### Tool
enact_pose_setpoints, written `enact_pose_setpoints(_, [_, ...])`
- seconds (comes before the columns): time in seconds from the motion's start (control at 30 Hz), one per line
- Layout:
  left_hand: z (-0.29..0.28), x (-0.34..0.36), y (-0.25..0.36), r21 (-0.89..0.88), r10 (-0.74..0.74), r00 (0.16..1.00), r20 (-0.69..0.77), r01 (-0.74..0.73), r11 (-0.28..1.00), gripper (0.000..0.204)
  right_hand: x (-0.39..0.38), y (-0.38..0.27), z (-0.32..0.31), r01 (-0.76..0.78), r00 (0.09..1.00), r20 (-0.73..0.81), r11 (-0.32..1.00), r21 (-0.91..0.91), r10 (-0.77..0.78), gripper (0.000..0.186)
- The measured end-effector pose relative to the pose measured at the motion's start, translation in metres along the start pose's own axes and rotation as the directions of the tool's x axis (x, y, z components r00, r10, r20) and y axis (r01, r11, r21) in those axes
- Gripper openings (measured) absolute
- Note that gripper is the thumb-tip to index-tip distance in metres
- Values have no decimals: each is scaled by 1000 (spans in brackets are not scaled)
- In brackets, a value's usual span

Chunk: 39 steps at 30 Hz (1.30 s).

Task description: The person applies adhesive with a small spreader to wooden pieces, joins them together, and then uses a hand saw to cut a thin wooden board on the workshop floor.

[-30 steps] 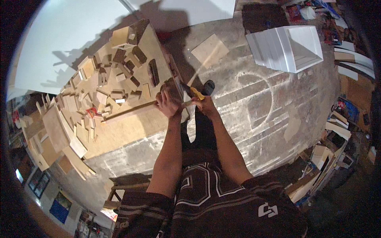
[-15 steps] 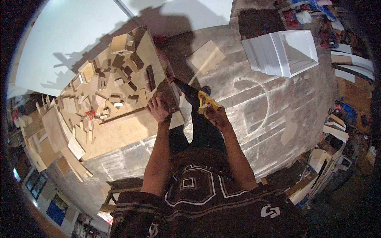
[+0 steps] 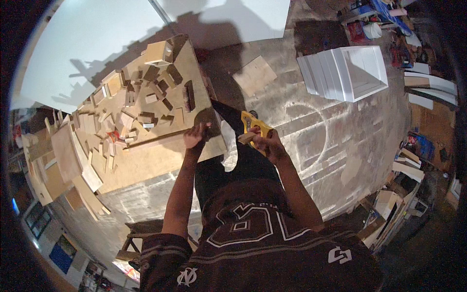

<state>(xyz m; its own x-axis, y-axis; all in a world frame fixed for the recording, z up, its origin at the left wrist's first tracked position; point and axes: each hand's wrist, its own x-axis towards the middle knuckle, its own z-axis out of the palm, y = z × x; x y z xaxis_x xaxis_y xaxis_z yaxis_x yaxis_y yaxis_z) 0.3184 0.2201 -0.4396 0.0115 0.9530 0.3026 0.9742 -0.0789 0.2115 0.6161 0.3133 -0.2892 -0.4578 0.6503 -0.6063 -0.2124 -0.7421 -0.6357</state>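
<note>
In my right hand [image 3: 270,146] is a hand saw with a yellow handle [image 3: 260,125]. Its dark blade [image 3: 226,112] points up and left toward the table's right edge. A small wood block [image 3: 246,137] is also held at the fingers of that hand, beside the handle. Over the near right corner of the wooden work table [image 3: 146,170], my left hand [image 3: 195,136] has its fingers partly stretched out, with nothing visible in them. Shadow darkens the tabletop just past those fingertips. Many small wood offcuts [image 3: 152,99] lie scattered farther up the table.
Left of the table lean boards and strips [image 3: 68,148]. A white open box-shaped cabinet [image 3: 340,73] stands on the floor at the far right, with a flat wood panel [image 3: 255,75] nearer the table. White sheets [image 3: 102,39] lie beyond the table. Stacked scraps [image 3: 389,199] line the right side.
My left hand has lifted its fingers from the table's corner and shifted slightly left. The right hand has stayed nearly in place with the saw, whose handle is turned a little more upright.
</note>
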Motion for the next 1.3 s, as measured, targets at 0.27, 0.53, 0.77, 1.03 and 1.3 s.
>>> enact_pose_setpoints(0.27, [-11,2,1,-49,-122,986,110,128,990,31,-19,35,39,140,971,-145,943,-302,-190,40])
enact_pose_setpoints(0.53, [-3,-6,-20,-426,-54,992,118,100,899,44,-44,72,93,269,871,-421,963,-24,-254,36])
enact_pose_setpoints(0.77, [-27,-3,-34,-127,278,957,-77,-286,950,56,-53,81,112,356,833,-463,934,28,-304,30])
enact_pose_setpoints(1.03, [-105,30,55,-730,26,999,-30,-40,682,30,-60,59,104,361,859,-420,928,92,-292,27])
enact_pose_setpoints(1.3, [-117,68,122,-917,-170,975,143,195,347,25,-18,81,50,378,870,-306,921,-92,-387,24])
